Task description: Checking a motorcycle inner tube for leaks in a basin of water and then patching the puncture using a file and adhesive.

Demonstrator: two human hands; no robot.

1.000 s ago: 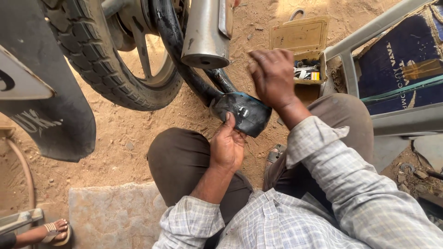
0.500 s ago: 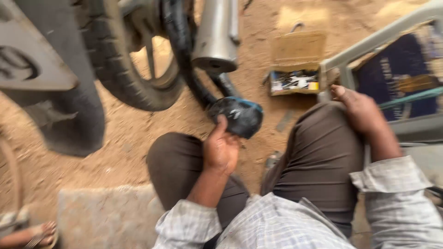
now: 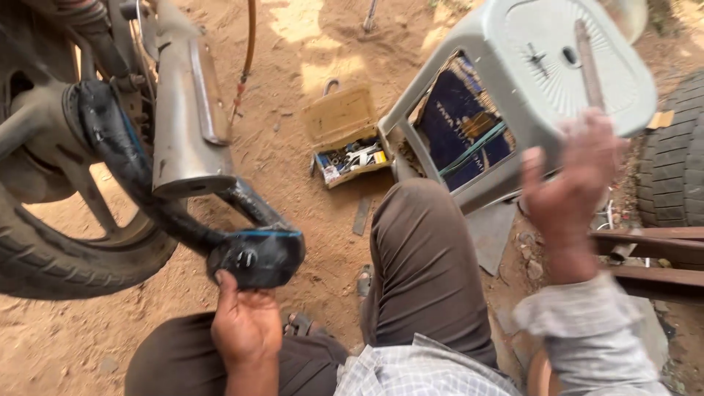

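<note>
Ground: sandy dirt, open toolbox lying near stool.
Left hand: gripping folded black inner tube.
Right hand: raised, fingers loose, touching grey stool.

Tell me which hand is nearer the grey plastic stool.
Right. The right hand is raised just in front of the grey plastic stool; the left hand grips the black inner tube, far off.

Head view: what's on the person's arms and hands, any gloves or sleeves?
No gloves: the left hand and right hand are bare. The right arm wears a pale checked shirt sleeve, cuff bunched at the wrist. No rings or watch visible.
</note>
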